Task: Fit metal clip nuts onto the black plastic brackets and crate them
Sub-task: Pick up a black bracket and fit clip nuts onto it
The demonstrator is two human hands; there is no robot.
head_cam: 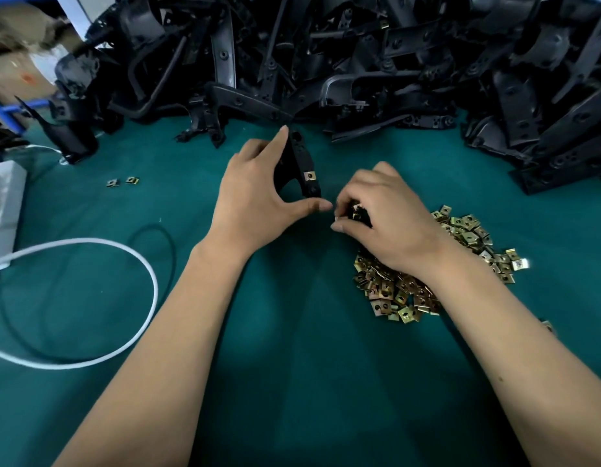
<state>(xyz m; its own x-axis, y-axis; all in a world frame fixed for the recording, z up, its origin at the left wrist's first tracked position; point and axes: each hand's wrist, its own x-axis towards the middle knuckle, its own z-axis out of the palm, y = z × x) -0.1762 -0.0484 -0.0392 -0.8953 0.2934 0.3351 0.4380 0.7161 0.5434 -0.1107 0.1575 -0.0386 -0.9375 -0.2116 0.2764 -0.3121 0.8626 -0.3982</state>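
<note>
Two bare forearms reach in from the near edge over the green table top (292, 382). A loose heap of brass-coloured clip nuts (403, 294), too many to count, lies just under the right wrist. Right hand (390, 214) is palm down, fingers curled, pinching several clip nuts at the fingertips. Left hand (255, 197) grips one black bracket (302, 166) upright on the table, index finger up along its top, thumb stretched toward the right hand; one clip nut already sits on the bracket's arm. Two stray clip nuts (123, 182) lie further left, beyond a white cable (151, 281) loop. Far back, a big pile of black brackets (359, 55), uncountable.
</note>
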